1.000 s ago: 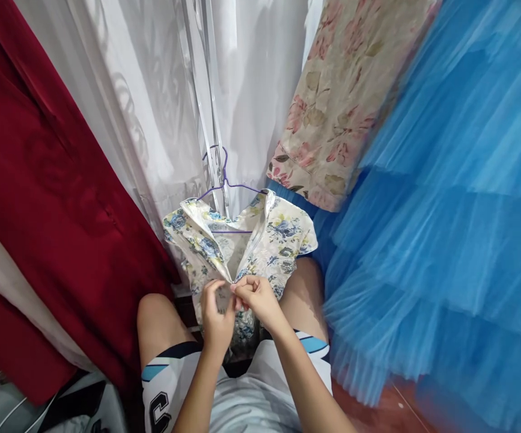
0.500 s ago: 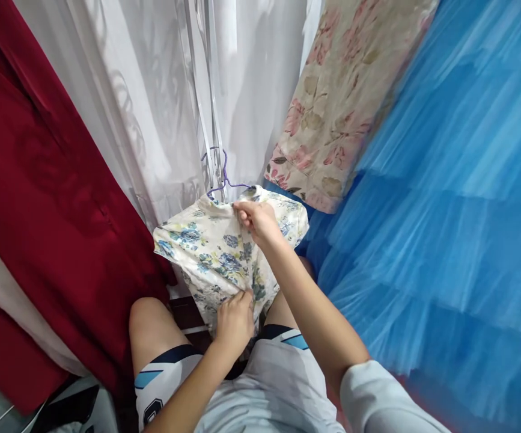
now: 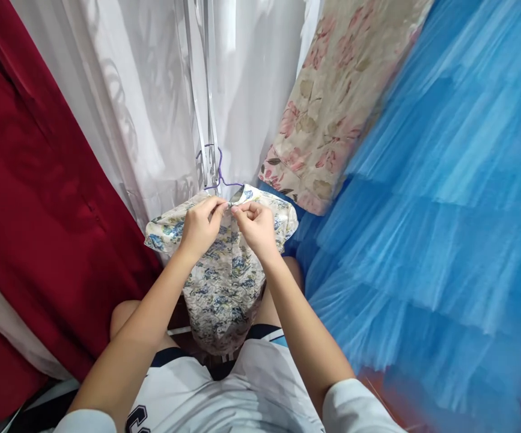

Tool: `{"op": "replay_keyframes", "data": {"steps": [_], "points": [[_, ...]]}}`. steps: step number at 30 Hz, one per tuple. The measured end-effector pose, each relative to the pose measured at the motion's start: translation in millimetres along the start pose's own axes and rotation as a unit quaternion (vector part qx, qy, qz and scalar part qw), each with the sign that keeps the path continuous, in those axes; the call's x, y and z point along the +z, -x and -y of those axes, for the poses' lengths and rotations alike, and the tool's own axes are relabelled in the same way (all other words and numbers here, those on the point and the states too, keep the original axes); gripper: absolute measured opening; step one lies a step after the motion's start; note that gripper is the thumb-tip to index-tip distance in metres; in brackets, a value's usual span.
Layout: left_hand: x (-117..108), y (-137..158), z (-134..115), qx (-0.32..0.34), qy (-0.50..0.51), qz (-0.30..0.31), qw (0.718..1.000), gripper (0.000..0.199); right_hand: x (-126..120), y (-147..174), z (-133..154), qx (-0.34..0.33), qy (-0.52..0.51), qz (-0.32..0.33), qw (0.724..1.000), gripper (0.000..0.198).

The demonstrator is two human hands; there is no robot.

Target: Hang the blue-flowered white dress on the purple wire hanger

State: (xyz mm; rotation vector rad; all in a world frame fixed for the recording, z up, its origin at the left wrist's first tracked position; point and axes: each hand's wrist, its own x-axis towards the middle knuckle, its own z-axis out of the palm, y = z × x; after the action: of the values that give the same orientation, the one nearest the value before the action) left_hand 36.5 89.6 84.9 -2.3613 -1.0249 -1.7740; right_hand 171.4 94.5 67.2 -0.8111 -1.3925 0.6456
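A white blouse with blue and yellow-green flowers (image 3: pixel 224 276) hangs in front of me on a purple hanger (image 3: pixel 220 167). At the front of its neckline, my left hand (image 3: pixel 202 224) pinches the collar edge between thumb and fingers. My right hand (image 3: pixel 255 225) pinches the same edge just to the right, the fingertips of both hands almost meeting. Whatever small part lies between the fingertips is too small to make out. The lower end of the blouse hangs down between my knees.
White ribbons (image 3: pixel 204 90) hang down to the hanger before a white curtain (image 3: pixel 251 78). Dark red fabric (image 3: pixel 53 198) drapes on the left. To the right hang a beige floral cloth (image 3: pixel 318 120) and a layered blue tulle skirt (image 3: pixel 422 240).
My left hand has risen from the lower front of the blouse to its neckline, beside my right hand. The blouse front now hangs straighter, and the view has shifted slightly.
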Motion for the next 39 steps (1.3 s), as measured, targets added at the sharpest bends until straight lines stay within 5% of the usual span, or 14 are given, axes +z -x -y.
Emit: {"op": "replay_keyframes", "data": {"steps": [3, 7, 9, 12, 18, 23, 26, 29, 31, 33, 36, 39], "points": [[-5.4, -7.7, 9.8, -0.010, 0.005, -0.090, 0.996, 0.023, 2.3, 3.1, -24.8, -0.006, 0.071, -0.039, 0.997, 0.021], [-41.2, -2.9, 63.2, -0.094, 0.072, -0.253, 0.960, 0.019, 0.5, 27.9, -47.2, 0.060, 0.061, -0.009, 0.996, 0.023], [-56.8, 13.0, 96.9, -0.194, 0.134, -0.333, 0.913, 0.014, 0.2, 45.3, -51.0, 0.085, 0.030, 0.005, 0.996, 0.024], [-56.0, 54.1, 129.1, -0.378, 0.245, -0.409, 0.794, 0.015, 2.0, 70.4, -56.4, 0.124, -0.027, 0.020, 0.992, 0.025], [15.1, 143.7, 115.7, -0.490, 0.320, -0.329, 0.741, 0.026, -19.1, 95.4, -99.4, 0.163, -0.074, -0.135, 0.975, 0.024], [56.7, 163.4, 67.2, -0.458, 0.376, -0.287, 0.753, 0.032, -54.4, 99.4, -132.0, 0.183, -0.042, -0.245, 0.951, 0.029], [55.5, 144.9, 26.3, -0.364, 0.386, -0.220, 0.819, 0.028, -54.3, 104.3, -121.3, 0.129, 0.036, -0.178, 0.975, 0.037], [45.8, 119.5, -10.4, -0.272, 0.346, -0.092, 0.893, 0.026, -39.3, 107.5, -95.0, 0.064, 0.045, 0.027, 0.997, 0.035], [41.0, 107.2, -22.7, -0.225, 0.312, 0.005, 0.923, 0.029, -29.3, 107.3, -78.7, 0.072, -0.002, 0.170, 0.983, 0.029], [39.7, 101.6, -20.9, -0.195, 0.304, 0.060, 0.931, 0.039, -24.9, 105.8, -66.9, 0.109, -0.047, 0.227, 0.967, 0.021], [44.5, 103.5, 2.0, -0.191, 0.355, 0.103, 0.909, 0.063, -31.8, 104.3, -54.9, 0.173, -0.085, 0.209, 0.959, 0.021], [54.6, 112.3, 27.8, -0.194, 0.360, 0.216, 0.887, 0.081, -48.8, 104.6, -42.7, 0.204, -0.084, 0.229, 0.948, 0.024]]}}
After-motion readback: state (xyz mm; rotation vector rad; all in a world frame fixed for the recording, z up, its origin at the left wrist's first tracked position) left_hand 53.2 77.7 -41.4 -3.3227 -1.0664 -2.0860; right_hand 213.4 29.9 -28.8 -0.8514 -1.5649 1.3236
